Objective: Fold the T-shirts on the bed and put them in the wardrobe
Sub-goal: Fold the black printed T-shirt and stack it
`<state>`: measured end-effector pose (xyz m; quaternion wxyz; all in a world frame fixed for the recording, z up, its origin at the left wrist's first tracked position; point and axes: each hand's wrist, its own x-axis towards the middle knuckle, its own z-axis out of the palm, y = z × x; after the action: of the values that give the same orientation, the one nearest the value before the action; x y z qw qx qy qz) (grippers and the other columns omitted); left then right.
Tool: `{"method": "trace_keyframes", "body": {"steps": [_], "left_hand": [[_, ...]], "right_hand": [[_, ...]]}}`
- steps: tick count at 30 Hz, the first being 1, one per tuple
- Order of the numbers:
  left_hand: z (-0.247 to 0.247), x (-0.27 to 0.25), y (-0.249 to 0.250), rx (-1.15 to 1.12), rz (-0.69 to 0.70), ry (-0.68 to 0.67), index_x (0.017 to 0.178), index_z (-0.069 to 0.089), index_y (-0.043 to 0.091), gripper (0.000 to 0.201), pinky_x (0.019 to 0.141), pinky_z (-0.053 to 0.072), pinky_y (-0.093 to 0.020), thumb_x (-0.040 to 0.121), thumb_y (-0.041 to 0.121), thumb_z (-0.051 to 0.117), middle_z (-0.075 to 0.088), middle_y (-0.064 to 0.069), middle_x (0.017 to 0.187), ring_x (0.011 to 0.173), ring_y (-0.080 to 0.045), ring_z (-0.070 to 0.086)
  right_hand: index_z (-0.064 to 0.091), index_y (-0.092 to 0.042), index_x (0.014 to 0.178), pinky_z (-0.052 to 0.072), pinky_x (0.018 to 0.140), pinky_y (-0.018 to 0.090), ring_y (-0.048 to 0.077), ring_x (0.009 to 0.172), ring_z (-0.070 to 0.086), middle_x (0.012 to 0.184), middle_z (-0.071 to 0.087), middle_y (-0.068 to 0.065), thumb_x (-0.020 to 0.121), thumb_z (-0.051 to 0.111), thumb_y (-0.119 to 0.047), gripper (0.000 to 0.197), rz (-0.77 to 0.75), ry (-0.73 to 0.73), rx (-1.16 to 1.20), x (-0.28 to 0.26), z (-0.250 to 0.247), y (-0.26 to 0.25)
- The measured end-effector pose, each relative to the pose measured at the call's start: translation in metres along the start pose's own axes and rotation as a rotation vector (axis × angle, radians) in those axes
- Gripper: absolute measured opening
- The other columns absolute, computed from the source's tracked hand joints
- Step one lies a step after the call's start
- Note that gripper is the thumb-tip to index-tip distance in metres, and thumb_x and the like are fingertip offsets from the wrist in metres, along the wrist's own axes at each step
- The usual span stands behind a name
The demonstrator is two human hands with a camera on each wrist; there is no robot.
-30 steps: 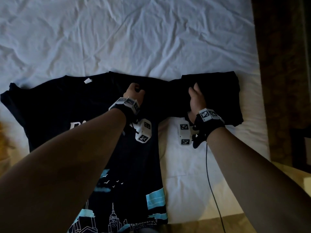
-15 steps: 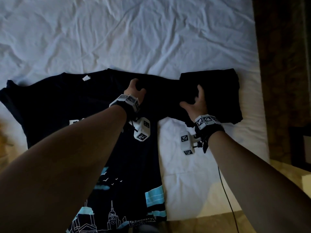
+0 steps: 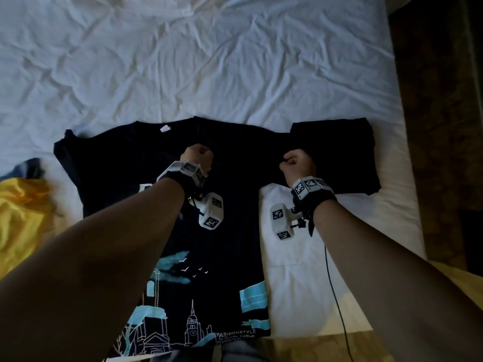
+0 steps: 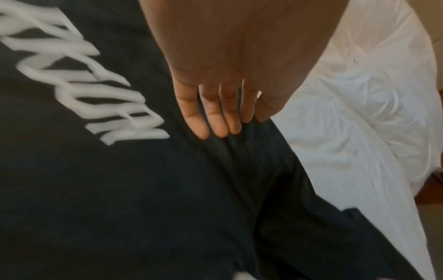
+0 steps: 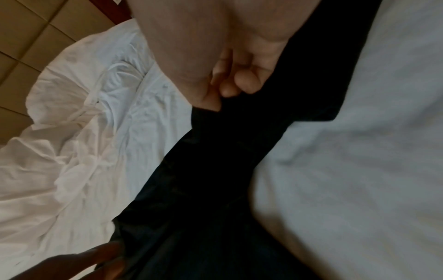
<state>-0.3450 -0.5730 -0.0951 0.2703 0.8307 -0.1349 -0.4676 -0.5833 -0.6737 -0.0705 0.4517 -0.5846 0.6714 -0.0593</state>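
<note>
A dark navy T-shirt (image 3: pixel 235 244) with a light-blue skyline print lies flat, face up, on the white bed sheet (image 3: pixel 235 61). My left hand (image 3: pixel 198 156) sits curled near its right shoulder. In the left wrist view the left hand (image 4: pixel 223 117) has its fingertips and thumb bunching the T-shirt (image 4: pixel 143 189). My right hand (image 3: pixel 296 164) is curled on the shirt's right sleeve. The right wrist view shows this right hand (image 5: pixel 230 85) pinching the dark sleeve (image 5: pixel 215 161). A folded black T-shirt (image 3: pixel 339 152) lies just right of that sleeve.
A crumpled yellow garment (image 3: pixel 21 210) and a bit of blue-grey cloth (image 3: pixel 31 168) lie at the bed's left. The bed's right edge meets dark floor (image 3: pixel 444 152). A thin black cable (image 3: pixel 337 296) hangs from my right wrist.
My right hand, spread flat on the sleeve half a second ago, has curled and taken hold of it. My left hand stays near the shoulder, now more tightly curled.
</note>
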Motion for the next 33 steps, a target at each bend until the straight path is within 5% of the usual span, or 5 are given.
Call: {"method": "trace_keyframes", "body": {"steps": [12,17,24,29,33], "left_hand": [[-0.143,0.01,-0.084,0.09,-0.103,0.128,0.073,0.064,0.024,0.019,0.074,0.059,-0.049,0.071,0.038,0.052,0.072,-0.014,0.086,0.079,-0.036,0.069],[-0.227,0.009,-0.109,0.181,-0.123,0.296,0.104,0.063,0.009,0.022,0.072,0.046,-0.032,0.092,0.022,0.05,0.064,-0.014,0.099,0.087,-0.032,0.06],[-0.302,0.059,-0.149,0.003,-0.099,0.381,0.148,0.025,0.011,0.064,0.107,0.036,-0.041,0.092,0.016,0.056,0.033,-0.016,0.148,0.132,-0.034,0.04],[-0.329,0.082,-0.15,-0.071,-0.057,0.076,0.137,0.048,0.006,0.053,0.076,0.044,-0.028,0.088,0.012,0.068,0.059,-0.021,0.125,0.11,-0.037,0.06],[-0.354,0.079,-0.168,-0.15,-0.015,0.106,0.113,0.064,0.0,0.034,0.065,0.04,-0.02,0.084,0.016,0.073,0.063,-0.011,0.097,0.086,-0.021,0.059]], "right_hand": [[0.06,-0.025,0.086,0.058,0.082,0.043,0.025,0.087,0.068,0.076,0.059,-0.009,0.085,0.061,-0.012,0.013,-0.071,-0.247,-0.019,-0.06,0.15,-0.093],[0.062,-0.02,0.095,0.057,0.077,0.036,0.018,0.078,0.066,0.079,0.059,-0.006,0.088,0.059,-0.011,0.012,-0.098,-0.321,-0.016,-0.089,0.23,-0.14],[0.063,-0.014,0.105,0.056,0.069,0.03,0.013,0.073,0.061,0.081,0.059,-0.005,0.092,0.056,-0.01,0.015,-0.079,-0.412,-0.02,-0.109,0.323,-0.181],[0.063,-0.016,0.117,0.047,0.084,0.029,0.016,0.096,0.059,0.103,0.063,-0.001,0.09,0.062,-0.021,0.027,-0.073,-0.547,-0.247,-0.101,0.362,-0.18],[0.057,-0.02,0.11,0.045,0.082,0.028,0.017,0.094,0.056,0.109,0.061,0.001,0.089,0.065,-0.028,0.024,0.028,-0.572,-0.319,-0.095,0.378,-0.176]]}}
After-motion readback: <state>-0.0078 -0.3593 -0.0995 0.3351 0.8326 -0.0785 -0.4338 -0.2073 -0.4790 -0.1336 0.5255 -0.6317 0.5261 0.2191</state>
